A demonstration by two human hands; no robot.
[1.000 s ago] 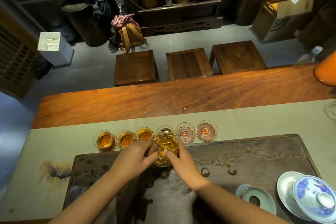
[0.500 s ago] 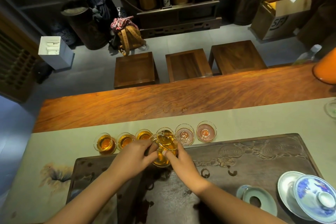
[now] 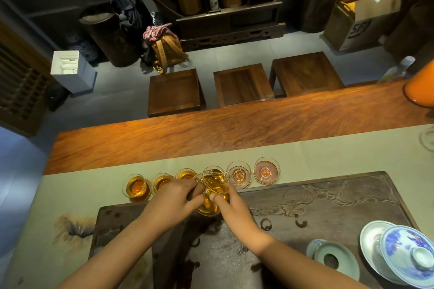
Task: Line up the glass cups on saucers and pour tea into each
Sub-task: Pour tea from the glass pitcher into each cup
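Note:
Several glass cups on saucers stand in a row on the grey-green table runner. The three at the left hold amber tea. The two at the right, one and the other, look nearly empty. A glass pitcher of amber tea is tilted over the middle of the row, its spout by the cup right of centre. My left hand grips its handle side. My right hand steadies its body with the fingertips. Any cup under the pitcher is hidden.
A dark carved tea tray lies in front of the row, wet in places. On its right end sit a blue-and-white lidded bowl and a celadon strainer stand. An orange vessel stands at the far right of the wooden table.
The pitcher and both hands have shifted slightly to the right along the row, and the spout now reaches the cup right of centre.

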